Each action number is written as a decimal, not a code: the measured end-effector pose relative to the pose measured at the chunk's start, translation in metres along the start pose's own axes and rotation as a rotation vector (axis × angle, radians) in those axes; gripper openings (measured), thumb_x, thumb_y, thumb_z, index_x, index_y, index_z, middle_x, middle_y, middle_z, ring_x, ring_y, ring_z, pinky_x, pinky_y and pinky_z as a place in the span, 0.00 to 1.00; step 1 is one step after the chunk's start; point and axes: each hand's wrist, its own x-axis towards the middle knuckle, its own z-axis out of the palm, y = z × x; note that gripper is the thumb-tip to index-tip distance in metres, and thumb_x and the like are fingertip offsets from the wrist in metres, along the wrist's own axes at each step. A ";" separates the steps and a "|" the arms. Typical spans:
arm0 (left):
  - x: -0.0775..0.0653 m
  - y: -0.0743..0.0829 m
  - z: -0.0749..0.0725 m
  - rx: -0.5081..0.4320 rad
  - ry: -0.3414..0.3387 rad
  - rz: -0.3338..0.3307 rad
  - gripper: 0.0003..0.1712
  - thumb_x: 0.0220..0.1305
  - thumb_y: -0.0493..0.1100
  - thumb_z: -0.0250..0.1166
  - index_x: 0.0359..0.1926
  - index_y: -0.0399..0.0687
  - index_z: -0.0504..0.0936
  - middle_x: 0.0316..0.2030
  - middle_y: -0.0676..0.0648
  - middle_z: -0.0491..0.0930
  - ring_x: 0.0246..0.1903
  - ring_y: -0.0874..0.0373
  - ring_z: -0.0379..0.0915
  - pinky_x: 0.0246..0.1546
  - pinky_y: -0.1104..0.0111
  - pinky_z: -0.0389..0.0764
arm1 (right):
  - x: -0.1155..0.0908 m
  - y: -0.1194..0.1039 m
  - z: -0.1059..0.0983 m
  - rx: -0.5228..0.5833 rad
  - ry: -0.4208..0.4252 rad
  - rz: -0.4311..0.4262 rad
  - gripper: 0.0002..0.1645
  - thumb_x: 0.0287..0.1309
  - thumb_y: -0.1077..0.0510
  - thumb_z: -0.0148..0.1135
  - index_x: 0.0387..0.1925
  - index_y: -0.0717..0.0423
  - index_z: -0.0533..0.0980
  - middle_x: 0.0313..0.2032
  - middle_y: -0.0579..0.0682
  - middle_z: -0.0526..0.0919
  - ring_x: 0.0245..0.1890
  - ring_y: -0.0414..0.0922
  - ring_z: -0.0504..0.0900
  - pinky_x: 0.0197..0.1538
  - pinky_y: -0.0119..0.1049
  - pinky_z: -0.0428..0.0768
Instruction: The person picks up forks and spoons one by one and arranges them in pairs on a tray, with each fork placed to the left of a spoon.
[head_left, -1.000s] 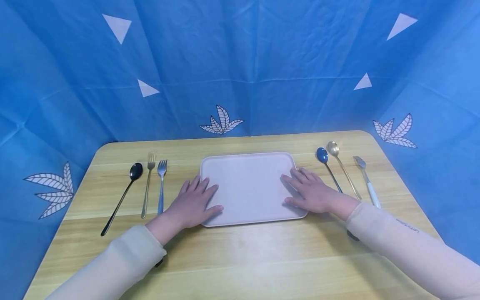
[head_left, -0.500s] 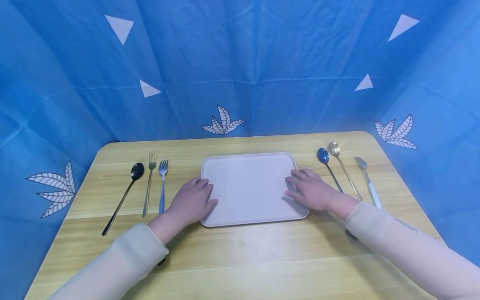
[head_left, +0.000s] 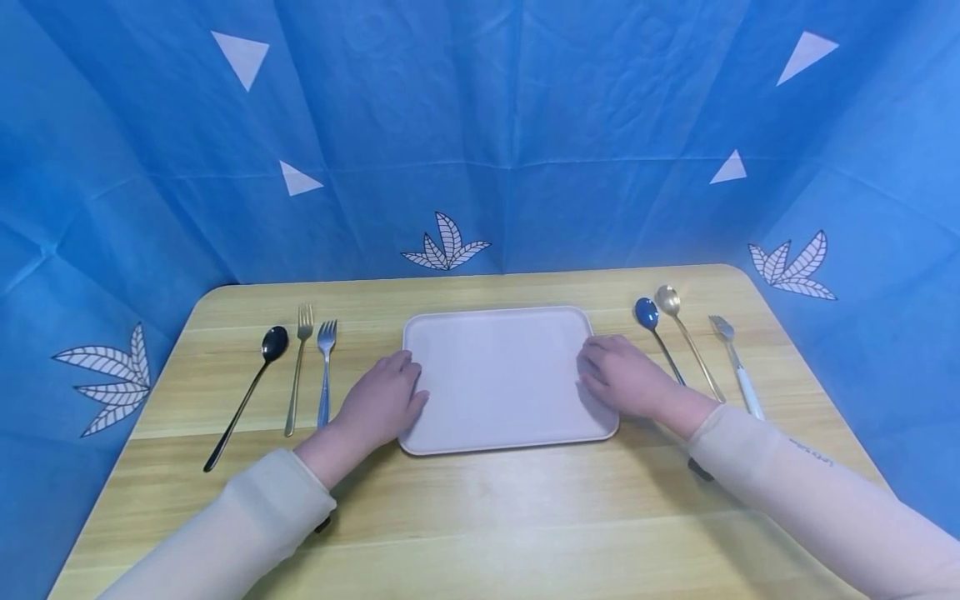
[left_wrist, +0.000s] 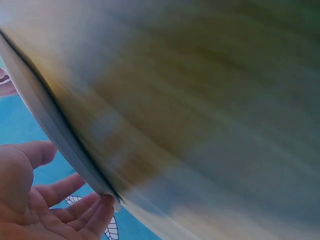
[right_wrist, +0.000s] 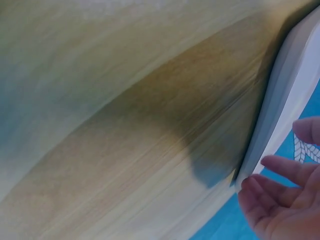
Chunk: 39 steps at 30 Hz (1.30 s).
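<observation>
A pale rectangular tray point(head_left: 498, 379) lies on the table between both hands. At its left rim is my left hand point(head_left: 384, 398), thumb reaching over the edge. In the left wrist view its fingers point(left_wrist: 92, 215) are loosely bent, one fingertip right at the tray's corner and the thumb apart from the rim. My right hand point(head_left: 626, 375) sits over the right rim with bent fingers. The right wrist view shows its fingertips point(right_wrist: 248, 184) close by the tray's rim, thumb spread away. The undersides of both hands are hidden in the head view.
Left of the tray lie a black spoon point(head_left: 255, 383), a gold fork point(head_left: 297, 375) and a blue-handled fork point(head_left: 326, 367). To its right are a dark blue spoon point(head_left: 647, 313), a gold spoon point(head_left: 669, 300) and a white-handled fork point(head_left: 742, 375). A blue curtain point(head_left: 495, 125) encloses the wooden table point(head_left: 495, 517).
Both hands have drawn their spread fingers back from the tray's surface toward its side rims, and the fingers now bend more. The tray stays in place.
</observation>
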 end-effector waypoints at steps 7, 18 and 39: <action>0.001 0.002 -0.002 -0.044 0.041 -0.084 0.29 0.70 0.46 0.61 0.61 0.26 0.72 0.59 0.28 0.72 0.57 0.36 0.72 0.57 0.48 0.74 | 0.000 0.001 -0.002 0.028 0.049 0.073 0.24 0.65 0.57 0.61 0.55 0.72 0.75 0.55 0.70 0.77 0.57 0.66 0.75 0.63 0.58 0.71; 0.005 -0.001 -0.002 -0.006 0.081 -0.154 0.19 0.67 0.42 0.62 0.46 0.26 0.79 0.35 0.37 0.78 0.33 0.46 0.77 0.36 0.54 0.81 | 0.004 0.008 0.002 0.057 0.050 0.145 0.24 0.58 0.63 0.65 0.54 0.72 0.75 0.44 0.65 0.81 0.45 0.60 0.80 0.51 0.54 0.79; 0.015 -0.007 -0.008 -0.300 -0.065 -0.358 0.19 0.68 0.38 0.59 0.54 0.28 0.75 0.41 0.38 0.82 0.34 0.50 0.76 0.38 0.57 0.79 | 0.013 0.006 0.002 0.225 -0.037 0.337 0.10 0.57 0.67 0.63 0.42 0.66 0.78 0.36 0.59 0.80 0.37 0.54 0.80 0.43 0.50 0.81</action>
